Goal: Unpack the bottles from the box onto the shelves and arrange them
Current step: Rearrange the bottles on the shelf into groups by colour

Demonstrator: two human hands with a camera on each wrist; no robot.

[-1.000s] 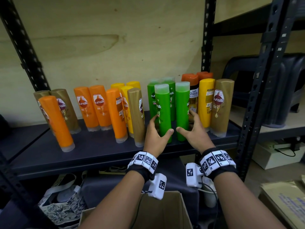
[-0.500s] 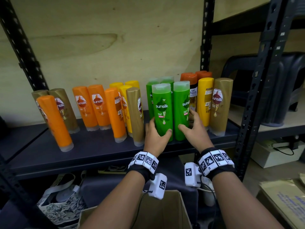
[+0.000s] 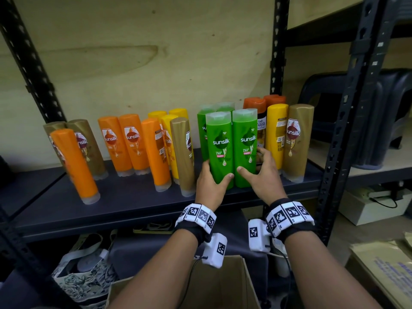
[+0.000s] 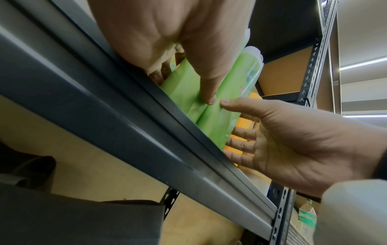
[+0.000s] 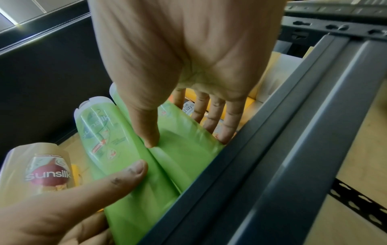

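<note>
Two green Sunsilk bottles stand side by side at the front of the dark shelf (image 3: 133, 197), labels facing me. My left hand (image 3: 215, 173) grips the left green bottle (image 3: 219, 148) low down, thumb on its front and fingers round its left side. My right hand (image 3: 252, 161) holds the right green bottle (image 3: 245, 141), its thumb on the front and its fingers (image 5: 213, 114) straight along the far side, against a yellow bottle (image 3: 276, 130). The wrist views show both thumbs (image 4: 209, 97) nearly meeting at the seam between the bottles. The cardboard box (image 3: 223, 286) sits open below my forearms.
More green bottles stand behind the pair. Orange bottles (image 3: 124, 141), yellow ones and gold ones (image 3: 182, 152) fill the shelf to the left, and a gold bottle (image 3: 296, 141) stands at the right end. A black upright (image 3: 334, 152) borders the shelf. A patterned bag (image 3: 84, 275) lies underneath.
Both green bottles have been turned from side-on so their labels face front, first the left one, then the right. My hands stayed low on them.
</note>
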